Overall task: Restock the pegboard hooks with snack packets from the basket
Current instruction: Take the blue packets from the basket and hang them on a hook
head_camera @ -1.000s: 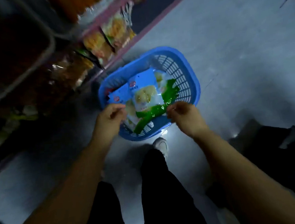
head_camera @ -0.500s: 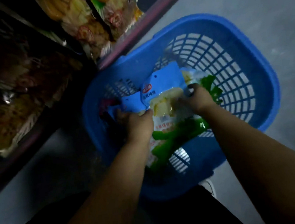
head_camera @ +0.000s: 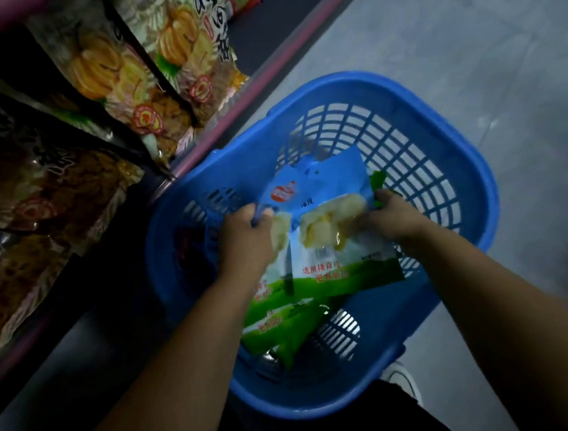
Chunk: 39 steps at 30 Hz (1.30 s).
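At the far left, snack bags printed with orange pumpkins are seen hanging over darker bags on a rack edged by a pink rail. Just right of the rail, a blue slotted plastic basket is set on the grey tiled floor, and blue-and-green snack packets are piled inside it. The left edge of the pile is gripped by the curled fingers of the left hand, while the right edge of the top packet is pinched by the right hand.
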### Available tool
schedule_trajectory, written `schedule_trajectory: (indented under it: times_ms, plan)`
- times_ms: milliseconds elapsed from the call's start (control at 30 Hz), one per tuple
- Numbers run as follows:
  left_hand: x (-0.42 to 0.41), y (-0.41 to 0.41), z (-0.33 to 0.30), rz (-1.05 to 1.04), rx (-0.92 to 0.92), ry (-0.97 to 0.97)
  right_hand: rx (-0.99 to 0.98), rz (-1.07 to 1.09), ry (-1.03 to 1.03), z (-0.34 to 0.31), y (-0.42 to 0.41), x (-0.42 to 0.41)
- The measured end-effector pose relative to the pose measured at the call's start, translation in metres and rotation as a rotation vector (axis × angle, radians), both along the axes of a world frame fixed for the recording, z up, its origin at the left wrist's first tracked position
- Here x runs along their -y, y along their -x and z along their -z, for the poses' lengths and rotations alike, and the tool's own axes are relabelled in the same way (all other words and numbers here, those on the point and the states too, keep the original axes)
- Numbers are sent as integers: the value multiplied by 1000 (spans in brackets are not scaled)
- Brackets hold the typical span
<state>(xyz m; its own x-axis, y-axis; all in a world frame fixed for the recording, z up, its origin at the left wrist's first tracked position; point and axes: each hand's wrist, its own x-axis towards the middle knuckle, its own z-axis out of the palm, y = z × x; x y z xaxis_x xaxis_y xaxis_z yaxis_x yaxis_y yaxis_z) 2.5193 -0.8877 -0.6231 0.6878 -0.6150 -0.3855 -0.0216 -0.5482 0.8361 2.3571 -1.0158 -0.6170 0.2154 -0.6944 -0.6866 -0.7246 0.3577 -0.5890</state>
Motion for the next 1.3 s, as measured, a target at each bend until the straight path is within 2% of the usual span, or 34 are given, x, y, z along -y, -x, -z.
schedule_trajectory:
  times_ms: [167, 300, 433, 533, 667, 800, 967, 1100, 1300]
  plan:
    - [-7, -15, -16, -302, -137, 77, 193, 127, -85, -34, -1, 9]
    - [-46, -2, -77, -622, -247, 196, 357, 122, -72, -109, -4, 1]
    - [-96, 8, -188, -827, -335, 203, 454, 121, -49, -218, -6, -38]
    - [-135, 6, -286, -875, -326, 159, 516, 141, -106, -317, -10, -78]
    - [-194, -6, -421, -950, -330, 147, 602, -19, -261, -450, -18, -125]
    - [-255, -18, -539, -1057, -253, 271, 680, -241, -285, -552, -48, -162]
    - [-321, -20, -636, -1229, -108, 445, 699, -631, -265, -649, -112, -202]
    - [-379, -29, -690, -1294, -18, 604, 829, -719, -242, -712, -155, -258]
    - [-457, -60, -763, -1277, 203, 744, 979, -862, 8, -771, -202, -342]
